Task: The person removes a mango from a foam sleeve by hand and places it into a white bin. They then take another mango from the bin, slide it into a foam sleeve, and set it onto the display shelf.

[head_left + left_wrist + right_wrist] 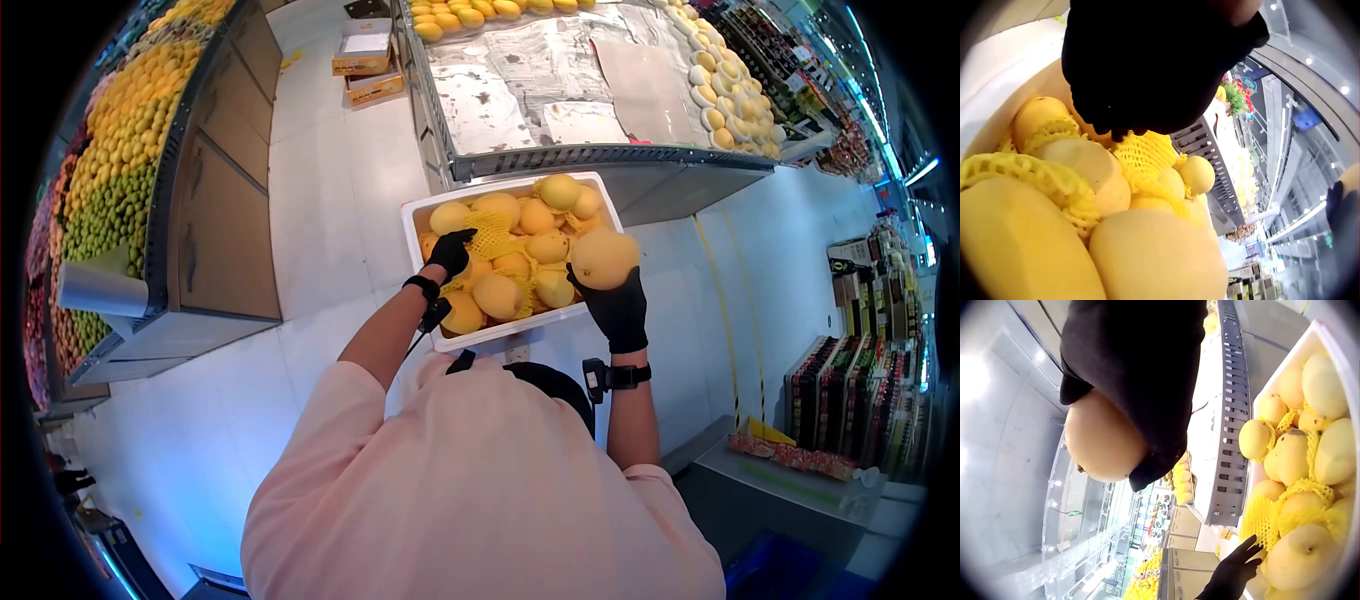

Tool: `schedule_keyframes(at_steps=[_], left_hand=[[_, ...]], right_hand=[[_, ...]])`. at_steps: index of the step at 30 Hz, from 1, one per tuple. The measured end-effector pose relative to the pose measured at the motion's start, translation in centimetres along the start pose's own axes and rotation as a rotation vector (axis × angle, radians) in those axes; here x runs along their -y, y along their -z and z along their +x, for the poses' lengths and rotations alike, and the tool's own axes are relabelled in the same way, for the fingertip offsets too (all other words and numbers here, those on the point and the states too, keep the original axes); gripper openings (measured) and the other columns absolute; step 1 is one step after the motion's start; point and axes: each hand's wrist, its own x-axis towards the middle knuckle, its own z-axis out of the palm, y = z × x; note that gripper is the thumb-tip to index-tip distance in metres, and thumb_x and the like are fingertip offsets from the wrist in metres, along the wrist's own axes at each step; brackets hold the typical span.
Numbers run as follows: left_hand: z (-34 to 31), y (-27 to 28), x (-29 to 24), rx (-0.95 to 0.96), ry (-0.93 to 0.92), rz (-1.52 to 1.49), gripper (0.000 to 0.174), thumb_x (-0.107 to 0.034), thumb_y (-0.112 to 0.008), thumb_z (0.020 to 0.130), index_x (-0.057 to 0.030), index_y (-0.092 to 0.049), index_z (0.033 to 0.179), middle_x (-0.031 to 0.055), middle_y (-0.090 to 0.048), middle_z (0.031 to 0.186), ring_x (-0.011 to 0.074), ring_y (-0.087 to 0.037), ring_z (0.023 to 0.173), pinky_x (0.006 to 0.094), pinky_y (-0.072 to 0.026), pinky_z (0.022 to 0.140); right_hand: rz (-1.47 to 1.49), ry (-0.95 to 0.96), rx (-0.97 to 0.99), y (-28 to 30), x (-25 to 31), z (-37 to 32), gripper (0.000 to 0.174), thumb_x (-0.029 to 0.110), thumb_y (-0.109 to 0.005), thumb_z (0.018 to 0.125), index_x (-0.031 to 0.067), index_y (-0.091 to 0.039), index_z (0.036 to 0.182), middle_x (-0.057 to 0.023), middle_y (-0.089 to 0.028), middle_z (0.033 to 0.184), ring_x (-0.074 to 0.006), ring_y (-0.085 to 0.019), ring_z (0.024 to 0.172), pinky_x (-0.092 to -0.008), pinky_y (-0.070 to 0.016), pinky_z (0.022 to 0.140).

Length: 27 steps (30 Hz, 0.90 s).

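A pale yellow melon (pixel 605 258) is held up in my black-gloved right hand (pixel 618 312), over the right edge of a white foam box (pixel 412 228). In the right wrist view the fingers and thumb curl round the melon (pixel 1100 437). My left hand (pixel 452 252), also gloved, reaches over the box's left side. Its fingers are extended at a yellow foam net (pixel 490 236) among the fruit. From the left wrist, the glove (pixel 1141 69) hides part of that net (pixel 1147 153). More yellow melons (pixel 1304 550) fill the box, several with nets round them.
Beyond the box stands a display table (pixel 650 90) with a metal edge and yellow fruit along its sides. A tiered fruit stand (pixel 215 215) is at the left. Cartons (pixel 365 62) lie on the floor ahead, and stacked goods (pixel 850 390) stand at the right.
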Motion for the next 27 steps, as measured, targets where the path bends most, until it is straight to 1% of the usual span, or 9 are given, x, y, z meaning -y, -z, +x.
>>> schedule_keyframes(at_steps=[2,4,6,10,13,14,17,20,27], left_hand=[[0.1,0.6,-0.5,-0.075,-0.088,0.089,0.038,0.005,-0.051,0.081,-0.0081,-0.069,0.111,0.0148,-0.068,0.110,0.0296,-0.063,0.106,0.0339,-0.0486,0.092],[0.0,2.0,-3.1,-0.088,-0.057,0.117,0.029,-0.001,-0.061,0.080,-0.0076,-0.072,0.106,0.0145,-0.070,0.106,0.0286,-0.063,0.105,0.0329,-0.0491,0.090],[0.2,2.8,-4.7,-0.230,-0.209,0.174,0.018,-0.016,-0.075,0.073,-0.0093,-0.074,0.089,0.0131,-0.070,0.093,0.0298,-0.064,0.093,0.0396,-0.0494,0.082],[0.4,4.3,-8.1,-0.392,-0.277,0.234,0.013,-0.019,-0.078,0.070,-0.0111,-0.074,0.079,0.0128,-0.067,0.084,0.0324,-0.061,0.086,0.0439,-0.0470,0.077],[-0.4,5.2,-11.0,-0.553,-0.402,0.259,0.011,-0.019,-0.077,0.071,-0.0114,-0.071,0.076,0.0122,-0.068,0.088,0.0315,-0.060,0.089,0.0431,-0.0465,0.078],[0.2,5.5,-10.6,-0.492,-0.466,0.225,0.014,-0.019,-0.076,0.074,-0.0101,-0.067,0.080,0.0124,-0.068,0.086,0.0321,-0.063,0.084,0.0432,-0.0483,0.074],[-1.2,5.8,-12.8,-0.332,-0.216,-0.035,0.020,-0.019,-0.075,0.078,-0.0062,-0.064,0.088,0.0122,-0.066,0.079,0.0305,-0.066,0.080,0.0391,-0.0520,0.072],[-2.4,6.4,-14.2,-0.349,-0.246,-0.002,0.017,-0.019,-0.070,0.083,-0.0074,-0.062,0.092,0.0125,-0.068,0.081,0.0308,-0.068,0.078,0.0383,-0.0524,0.067],[-5.3,6.8,-15.4,-0.231,-0.375,-0.136,0.006,-0.006,-0.068,0.082,-0.0054,-0.062,0.084,0.0124,-0.067,0.077,0.0271,-0.067,0.070,0.0348,-0.0516,0.062]], right_hand=[[-0.569,0.225,-0.016,0.0,0.1,-0.7,0.063,0.022,-0.087,0.071,0.0007,-0.051,0.119,-0.0134,-0.067,0.108,-0.0260,-0.066,0.097,-0.0338,-0.0532,0.083],[0.280,-0.075,-0.016,0.0,-1.0,-0.8,0.060,0.022,-0.086,0.072,0.0006,-0.053,0.118,-0.0134,-0.067,0.108,-0.0261,-0.066,0.095,-0.0339,-0.0531,0.082],[0.675,-0.213,-0.007,-0.1,-1.9,-0.9,0.057,0.021,-0.084,0.073,0.0005,-0.054,0.117,-0.0130,-0.067,0.108,-0.0262,-0.065,0.094,-0.0341,-0.0530,0.082],[0.117,-0.022,0.030,-1.0,-3.0,-0.9,0.049,0.019,-0.078,0.080,-0.0002,-0.055,0.118,-0.0124,-0.067,0.110,-0.0257,-0.065,0.095,-0.0346,-0.0525,0.084],[0.239,-0.030,0.111,-1.6,-4.4,-0.7,0.042,0.014,-0.071,0.086,-0.0014,-0.055,0.121,-0.0123,-0.066,0.113,-0.0241,-0.064,0.101,-0.0348,-0.0514,0.089],[0.428,-0.097,0.138,-1.7,-4.7,-0.6,0.040,0.013,-0.069,0.087,-0.0019,-0.054,0.122,-0.0122,-0.066,0.114,-0.0237,-0.063,0.103,-0.0349,-0.0510,0.090],[0.998,-0.362,0.168,-3.0,-3.7,-0.6,0.034,0.009,-0.064,0.091,-0.0032,-0.055,0.121,-0.0118,-0.064,0.116,-0.0232,-0.061,0.108,-0.0354,-0.0499,0.094],[0.558,-0.223,0.203,-4.2,-5.6,-0.1,0.032,0.010,-0.063,0.092,-0.0037,-0.055,0.120,-0.0113,-0.063,0.118,-0.0246,-0.060,0.109,-0.0366,-0.0497,0.095],[0.526,-0.130,0.193,-7.7,-4.5,0.3,0.041,0.021,-0.061,0.093,-0.0045,-0.050,0.124,-0.0145,-0.060,0.121,-0.0257,-0.058,0.111,-0.0373,-0.0499,0.094]])
